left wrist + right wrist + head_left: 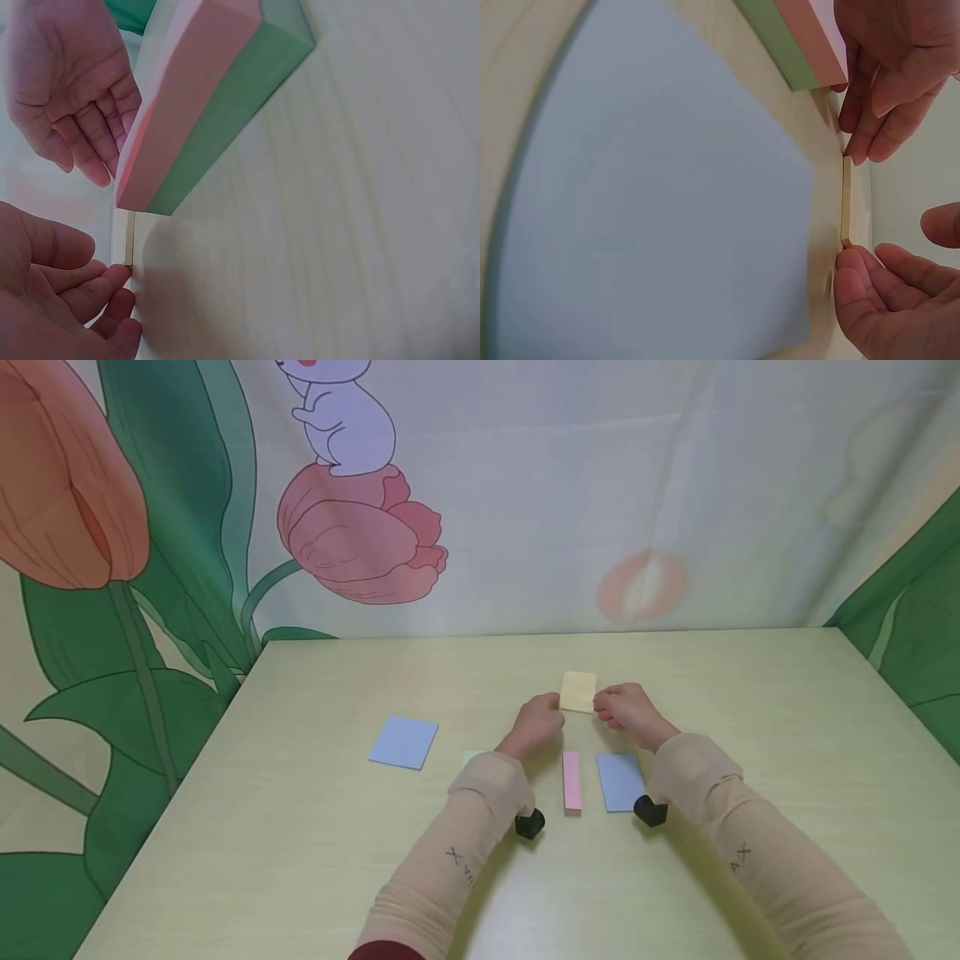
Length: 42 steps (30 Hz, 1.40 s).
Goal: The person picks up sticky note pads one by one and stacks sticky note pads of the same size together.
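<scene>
A square pale yellow sticky-note pad (pixel 578 692) lies flat toward the far side of the table, between both hands. The fingertips of my left hand (pixel 537 723) touch its left edge, and those of my right hand (pixel 630 706) touch its right edge. In the right wrist view, the right hand's thumb stands apart from the pad (pixel 847 202). Nearer to me is a narrow pink block (pixel 572 781); the left wrist view shows green (pixel 225 124) beneath the pink. A blue pad (pixel 620 782) lies to its right, partly covered by the right wrist's camera.
Another blue pad (pixel 403 742) lies to the left, turned slightly. A light green piece (pixel 470 756) peeks out beside my left sleeve, mostly hidden. Behind the pale wooden table (pixel 315 860) hangs a curtain (pixel 525 510) printed with tulips and a white animal.
</scene>
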### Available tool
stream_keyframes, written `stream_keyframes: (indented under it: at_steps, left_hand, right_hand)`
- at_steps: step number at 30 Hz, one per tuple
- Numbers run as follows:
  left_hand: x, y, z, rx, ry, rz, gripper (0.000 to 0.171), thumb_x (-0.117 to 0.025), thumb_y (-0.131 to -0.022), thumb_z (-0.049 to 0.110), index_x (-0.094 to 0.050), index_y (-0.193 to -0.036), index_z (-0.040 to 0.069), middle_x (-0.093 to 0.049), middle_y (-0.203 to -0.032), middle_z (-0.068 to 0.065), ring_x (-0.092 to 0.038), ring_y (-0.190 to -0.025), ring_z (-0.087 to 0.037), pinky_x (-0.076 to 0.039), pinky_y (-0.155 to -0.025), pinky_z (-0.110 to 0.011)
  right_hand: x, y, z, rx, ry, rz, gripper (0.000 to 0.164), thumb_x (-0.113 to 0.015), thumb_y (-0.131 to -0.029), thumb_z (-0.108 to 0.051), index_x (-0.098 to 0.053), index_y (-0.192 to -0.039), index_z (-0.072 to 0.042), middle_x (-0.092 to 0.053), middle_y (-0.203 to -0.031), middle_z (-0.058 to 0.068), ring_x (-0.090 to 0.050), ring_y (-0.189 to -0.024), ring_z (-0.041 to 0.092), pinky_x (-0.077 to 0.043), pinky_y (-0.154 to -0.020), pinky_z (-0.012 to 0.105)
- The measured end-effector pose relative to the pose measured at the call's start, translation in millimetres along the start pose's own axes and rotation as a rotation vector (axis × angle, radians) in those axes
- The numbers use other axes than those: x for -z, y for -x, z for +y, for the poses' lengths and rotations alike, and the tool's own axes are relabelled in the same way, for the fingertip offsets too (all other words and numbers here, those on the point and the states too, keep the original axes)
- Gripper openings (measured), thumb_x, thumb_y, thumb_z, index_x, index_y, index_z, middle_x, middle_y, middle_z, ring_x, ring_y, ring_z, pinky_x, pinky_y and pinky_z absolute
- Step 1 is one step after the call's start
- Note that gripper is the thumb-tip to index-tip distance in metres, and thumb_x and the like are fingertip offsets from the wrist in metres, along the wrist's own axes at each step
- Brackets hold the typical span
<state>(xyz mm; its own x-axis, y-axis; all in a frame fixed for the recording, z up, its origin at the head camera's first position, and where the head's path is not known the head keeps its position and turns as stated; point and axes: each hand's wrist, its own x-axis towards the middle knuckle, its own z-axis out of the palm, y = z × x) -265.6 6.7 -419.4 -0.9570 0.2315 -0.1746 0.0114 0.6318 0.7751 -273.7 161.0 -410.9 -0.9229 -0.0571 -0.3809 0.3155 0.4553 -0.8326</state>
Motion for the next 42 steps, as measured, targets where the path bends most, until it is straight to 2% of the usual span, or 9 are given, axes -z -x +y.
stream_keyframes:
  at_steps: [4, 10, 16, 18, 21, 24, 27, 30, 42]
  left_hand:
    - [0.4, 2.2, 1.7, -0.002, -0.039, 0.009, 0.038, -0.039, -0.079, 0.002, -0.056, -0.113, 0.0, -0.058, -0.114, -0.01, -0.05, -0.091, -0.018, -0.042, -0.083, -0.028]
    - [-1.0, 1.0, 2.9, 0.021, -0.044, 0.003, 0.015, -0.04, -0.08, 0.001, -0.055, -0.082, -0.001, -0.054, -0.086, -0.009, -0.042, -0.068, -0.016, -0.035, -0.061, -0.023]
    - [-10.9, -18.1, -16.9, -0.013, -0.029, -0.009, 0.022, -0.043, -0.08, 0.005, -0.063, -0.091, 0.001, -0.06, -0.087, -0.004, -0.045, -0.07, -0.015, -0.038, -0.064, -0.023]
    - [-10.7, -14.0, -13.8, -0.012, -0.016, -0.007, 0.015, -0.043, -0.08, 0.005, -0.055, -0.073, 0.0, -0.052, -0.069, -0.002, -0.04, -0.061, -0.013, -0.034, -0.056, -0.022]
    - [1.8, 15.8, 12.9, 0.011, -0.002, -0.006, 0.026, -0.041, -0.078, -0.001, -0.029, -0.057, 0.007, -0.026, -0.054, 0.0, -0.027, -0.05, -0.012, -0.023, -0.048, -0.021]
    - [3.7, 24.2, 17.3, -0.011, -0.009, 0.007, 0.027, -0.041, -0.079, -0.001, -0.032, -0.055, 0.008, -0.028, -0.053, 0.003, -0.026, -0.048, -0.008, -0.022, -0.046, -0.018]
    - [-2.8, 13.6, 8.5, 0.006, -0.028, -0.011, 0.017, -0.042, -0.081, 0.003, -0.056, -0.071, 0.001, -0.047, -0.065, -0.003, -0.032, -0.051, -0.009, -0.026, -0.048, -0.018]
    - [-3.9, 14.6, 9.7, 0.023, -0.018, -0.025, 0.028, -0.043, -0.082, 0.005, -0.062, -0.102, 0.001, -0.058, -0.087, -0.008, -0.037, -0.055, -0.009, -0.03, -0.05, -0.017]
    - [-7.2, 17.7, 11.1, 0.001, -0.069, -0.041, 0.033, -0.042, -0.084, 0.007, -0.06, -0.111, 0.003, -0.06, -0.103, -0.009, -0.042, -0.062, -0.011, -0.032, -0.053, -0.017]
  right_hand:
    - [1.5, 1.1, 0.2, 0.001, 0.001, 0.006, 0.043, -0.041, -0.089, -0.017, -0.042, -0.125, 0.006, -0.048, -0.119, 0.019, -0.048, -0.101, 0.025, -0.043, -0.085, 0.03]
    - [3.0, 1.7, 0.5, -0.01, 0.008, 0.021, 0.041, -0.041, -0.088, -0.016, -0.045, -0.122, 0.006, -0.05, -0.112, 0.016, -0.049, -0.094, 0.022, -0.044, -0.082, 0.028]
    - [4.4, 2.9, 1.6, -0.008, 0.008, 0.02, 0.04, -0.041, -0.088, -0.016, -0.045, -0.121, 0.007, -0.051, -0.109, 0.016, -0.049, -0.091, 0.021, -0.044, -0.081, 0.027]
    - [4.7, 3.5, 1.7, -0.006, 0.011, 0.023, 0.04, -0.041, -0.088, -0.016, -0.045, -0.12, 0.007, -0.051, -0.108, 0.016, -0.049, -0.089, 0.02, -0.044, -0.079, 0.026]
    - [5.2, 4.4, 1.4, -0.002, 0.015, 0.028, 0.04, -0.041, -0.088, -0.016, -0.046, -0.12, 0.007, -0.051, -0.106, 0.016, -0.049, -0.087, 0.019, -0.044, -0.076, 0.024]
    - [5.4, 3.9, 1.8, 0.005, 0.015, 0.029, 0.04, -0.041, -0.088, -0.016, -0.046, -0.12, 0.007, -0.052, -0.104, 0.015, -0.049, -0.084, 0.018, -0.045, -0.073, 0.022]
    - [5.7, 2.3, 2.7, 0.006, 0.013, 0.034, 0.04, -0.041, -0.088, -0.016, -0.046, -0.12, 0.007, -0.052, -0.102, 0.014, -0.049, -0.082, 0.017, -0.045, -0.071, 0.021]
    - [5.5, 0.5, 3.6, 0.001, 0.014, 0.04, 0.04, -0.041, -0.088, -0.016, -0.046, -0.12, 0.007, -0.052, -0.103, 0.014, -0.049, -0.082, 0.016, -0.044, -0.07, 0.02]
    - [4.9, 2.5, 3.2, 0.027, 0.047, 0.047, 0.04, -0.041, -0.088, -0.016, -0.047, -0.12, 0.007, -0.052, -0.104, 0.015, -0.048, -0.082, 0.017, -0.042, -0.067, 0.018]
